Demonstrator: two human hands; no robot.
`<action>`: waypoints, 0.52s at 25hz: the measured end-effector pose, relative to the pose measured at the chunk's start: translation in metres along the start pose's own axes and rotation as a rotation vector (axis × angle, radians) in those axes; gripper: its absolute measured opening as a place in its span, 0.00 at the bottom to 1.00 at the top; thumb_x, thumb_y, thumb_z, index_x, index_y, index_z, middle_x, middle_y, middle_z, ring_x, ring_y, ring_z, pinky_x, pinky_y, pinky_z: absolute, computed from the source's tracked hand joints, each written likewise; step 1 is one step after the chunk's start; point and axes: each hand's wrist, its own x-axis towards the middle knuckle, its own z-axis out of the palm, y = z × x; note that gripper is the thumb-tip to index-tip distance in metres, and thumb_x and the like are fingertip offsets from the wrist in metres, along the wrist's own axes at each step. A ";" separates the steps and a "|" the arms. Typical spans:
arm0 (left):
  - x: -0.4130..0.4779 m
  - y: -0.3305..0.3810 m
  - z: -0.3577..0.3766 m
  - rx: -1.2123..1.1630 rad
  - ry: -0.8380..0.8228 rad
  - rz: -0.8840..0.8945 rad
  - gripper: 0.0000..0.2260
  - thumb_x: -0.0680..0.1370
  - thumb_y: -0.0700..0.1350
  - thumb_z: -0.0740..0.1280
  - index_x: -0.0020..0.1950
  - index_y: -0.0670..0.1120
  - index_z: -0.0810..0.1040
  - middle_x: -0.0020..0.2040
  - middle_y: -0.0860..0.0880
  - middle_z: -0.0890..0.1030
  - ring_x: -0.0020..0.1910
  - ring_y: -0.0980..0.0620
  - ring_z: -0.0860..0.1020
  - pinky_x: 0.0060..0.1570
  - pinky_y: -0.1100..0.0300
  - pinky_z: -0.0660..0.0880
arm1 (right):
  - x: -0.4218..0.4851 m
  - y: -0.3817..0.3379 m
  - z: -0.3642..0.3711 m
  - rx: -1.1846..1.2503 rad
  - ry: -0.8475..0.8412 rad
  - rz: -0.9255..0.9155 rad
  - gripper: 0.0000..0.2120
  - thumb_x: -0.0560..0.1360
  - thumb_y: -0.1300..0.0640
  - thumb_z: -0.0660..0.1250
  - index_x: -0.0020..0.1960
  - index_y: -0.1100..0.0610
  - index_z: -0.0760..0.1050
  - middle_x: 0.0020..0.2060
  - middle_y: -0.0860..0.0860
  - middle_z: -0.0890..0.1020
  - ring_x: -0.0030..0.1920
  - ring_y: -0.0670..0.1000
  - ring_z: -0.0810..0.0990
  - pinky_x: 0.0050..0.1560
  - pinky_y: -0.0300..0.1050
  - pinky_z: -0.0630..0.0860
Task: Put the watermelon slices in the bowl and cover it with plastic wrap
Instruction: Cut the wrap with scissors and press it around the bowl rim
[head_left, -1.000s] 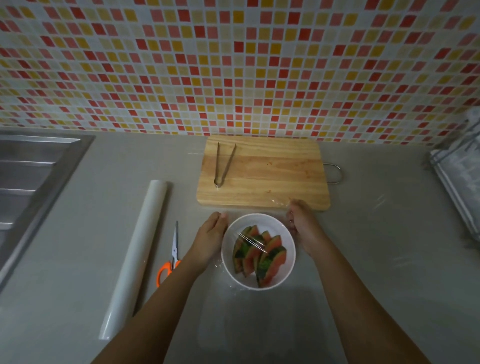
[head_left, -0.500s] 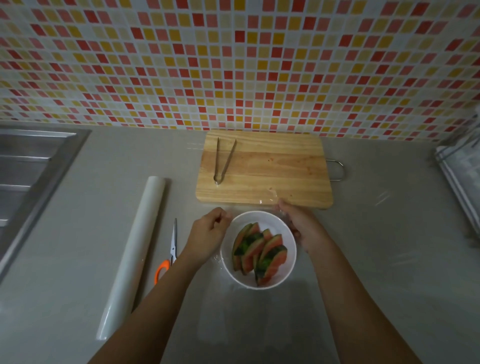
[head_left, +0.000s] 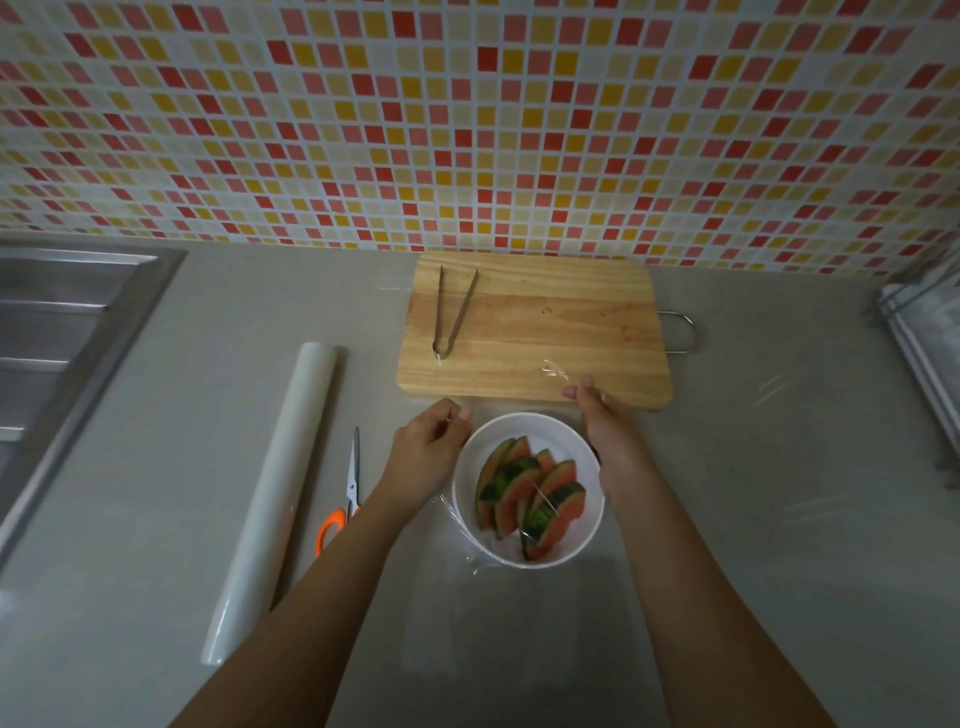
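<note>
A white bowl (head_left: 524, 431) stands on the grey counter just in front of the cutting board, with several watermelon slices (head_left: 530, 496) lying in it. A clear sheet of plastic wrap (head_left: 553, 370) is stretched over the bowl, its far edge glinting above the board and its near part lying on the counter. My left hand (head_left: 426, 452) pinches the wrap at the bowl's left rim. My right hand (head_left: 602, 421) pinches the wrap at the far right rim, thumb and fingers pointing toward the board.
A wooden cutting board (head_left: 545, 332) with metal tongs (head_left: 454, 312) lies behind the bowl. The plastic wrap roll (head_left: 280, 483) and orange-handled scissors (head_left: 345, 493) lie to the left. A steel sink (head_left: 57, 353) is at far left, a rack (head_left: 930, 332) at far right.
Both hands have shifted slightly away from me along the bowl's rim, drawing the wrap's far edge up over the board. The bowl has stayed where it was.
</note>
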 end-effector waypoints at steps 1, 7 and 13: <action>0.001 -0.001 0.001 -0.058 -0.009 -0.042 0.14 0.79 0.51 0.61 0.36 0.47 0.75 0.33 0.52 0.77 0.32 0.57 0.73 0.36 0.63 0.70 | 0.000 0.000 0.000 0.016 0.003 0.009 0.16 0.77 0.41 0.56 0.39 0.46 0.78 0.42 0.41 0.74 0.44 0.45 0.72 0.47 0.43 0.66; 0.001 -0.001 0.003 -0.178 -0.039 -0.104 0.14 0.79 0.52 0.61 0.35 0.49 0.74 0.33 0.52 0.78 0.35 0.52 0.75 0.39 0.56 0.72 | 0.000 0.004 0.001 0.063 0.066 -0.019 0.14 0.77 0.43 0.59 0.42 0.48 0.80 0.44 0.45 0.78 0.47 0.46 0.74 0.50 0.42 0.67; -0.003 0.003 0.002 -0.112 -0.043 -0.039 0.13 0.80 0.51 0.59 0.38 0.47 0.73 0.33 0.50 0.77 0.32 0.56 0.73 0.37 0.60 0.71 | 0.005 0.006 0.002 0.134 0.236 -0.105 0.13 0.74 0.45 0.65 0.45 0.52 0.83 0.38 0.43 0.81 0.42 0.40 0.77 0.47 0.38 0.69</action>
